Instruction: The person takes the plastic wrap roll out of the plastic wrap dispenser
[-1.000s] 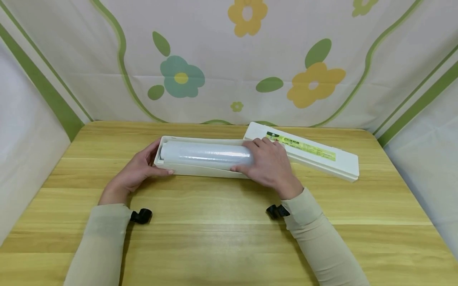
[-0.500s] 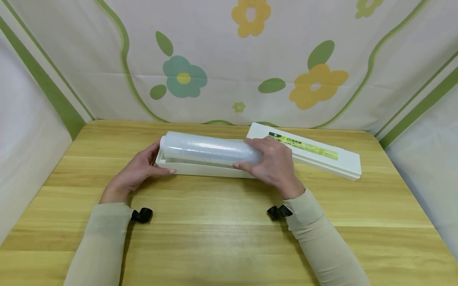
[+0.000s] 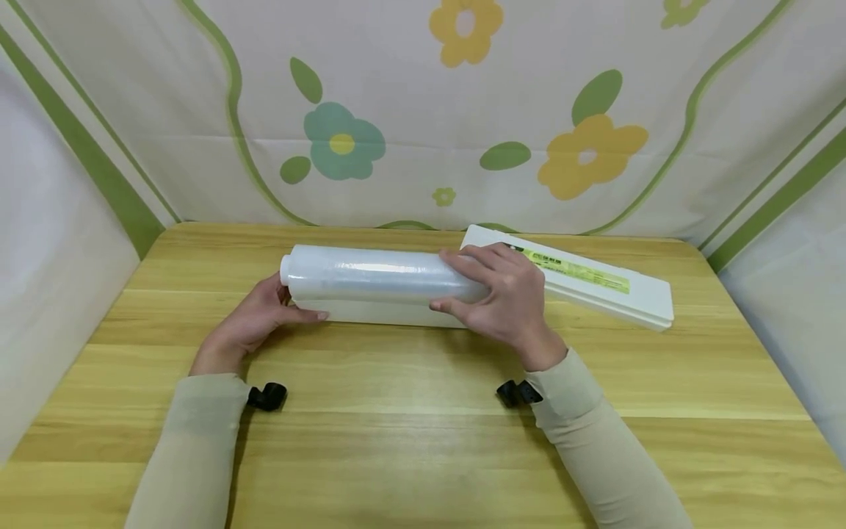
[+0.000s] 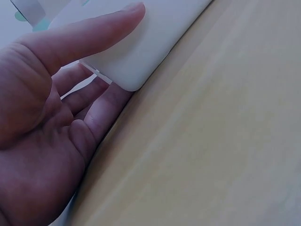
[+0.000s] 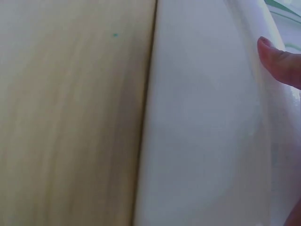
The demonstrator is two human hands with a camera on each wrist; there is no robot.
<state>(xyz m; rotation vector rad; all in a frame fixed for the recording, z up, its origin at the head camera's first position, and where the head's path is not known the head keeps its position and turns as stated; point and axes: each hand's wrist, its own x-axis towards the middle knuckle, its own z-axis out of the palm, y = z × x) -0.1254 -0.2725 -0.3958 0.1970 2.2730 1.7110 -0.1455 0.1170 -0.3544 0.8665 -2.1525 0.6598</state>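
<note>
A roll of cling film (image 3: 377, 275), clear and shiny, hangs just above its long white box (image 3: 390, 314). My right hand (image 3: 504, 294) grips the roll's right end, thumb in front and fingers over the top. At the box's left end my left hand (image 3: 258, 316) holds the box, its thumb along the front wall and its fingers behind the end. In the left wrist view the thumb lies against the white box (image 4: 155, 42), with the other fingers curled round its corner. The right wrist view shows the box's front wall (image 5: 202, 122) and the right thumb (image 5: 277, 61) on the film.
The white lid (image 3: 628, 294) with a yellow-green label lies slantwise on the wooden table (image 3: 396, 441), behind and right of my right hand. A flowered curtain (image 3: 423, 110) hangs at the table's back edge.
My right hand has lifted the roll of cling film up out of the box, left end first; the roll now lies nearly level above it. My left hand stays on the box.
</note>
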